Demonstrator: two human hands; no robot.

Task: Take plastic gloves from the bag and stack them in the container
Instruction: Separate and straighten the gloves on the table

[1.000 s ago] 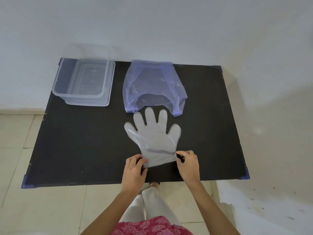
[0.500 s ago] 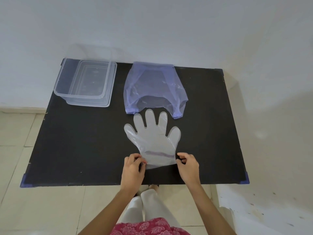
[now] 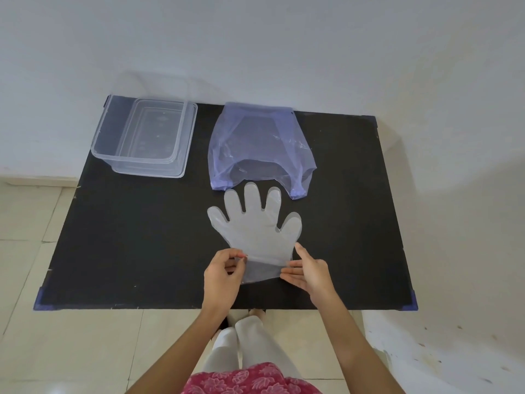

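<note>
Thin, clear film makes the plastic glove feather-light, limp and clingy; it lies flat on the black table, fingers pointing toward the blue bag just beyond. The left hand pinches the cuff's left corner between thumb and fingertips, while the right hand rests spread and relaxed against the cuff's right edge, not clamped. The cuff looks like the best hold. The clear container sits far-left, with bare tabletop between for carrying it across.

Clear glove, translucent purple bag, clear container, black table, pink floral-print garment.
</note>
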